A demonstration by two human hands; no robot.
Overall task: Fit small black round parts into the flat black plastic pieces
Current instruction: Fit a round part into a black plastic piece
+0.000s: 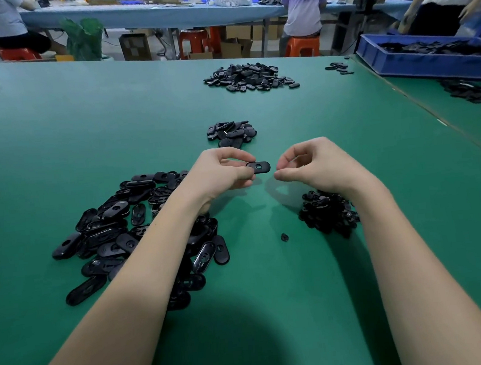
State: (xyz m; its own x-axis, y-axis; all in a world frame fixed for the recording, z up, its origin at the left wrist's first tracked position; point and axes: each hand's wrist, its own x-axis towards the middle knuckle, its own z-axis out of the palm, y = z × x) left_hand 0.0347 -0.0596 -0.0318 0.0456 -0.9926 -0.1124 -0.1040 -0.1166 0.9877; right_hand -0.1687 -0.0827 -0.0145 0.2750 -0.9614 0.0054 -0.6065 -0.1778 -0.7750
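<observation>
My left hand point(220, 169) pinches one flat black oval plastic piece point(259, 167) by its left end, just above the green table. My right hand point(310, 164) hovers a short way to the right of that piece with its fingers curled; nothing shows between them. A heap of flat black pieces point(127, 230) lies under and left of my left forearm. A pile of small black round parts point(327, 212) sits under my right wrist. One loose round part point(284, 237) lies between the two piles.
A small pile of black pieces point(230, 133) lies just beyond my hands, and a bigger pile point(250, 77) farther back. A blue bin point(426, 62) with black parts stands at the far right. People sit and stand at tables behind.
</observation>
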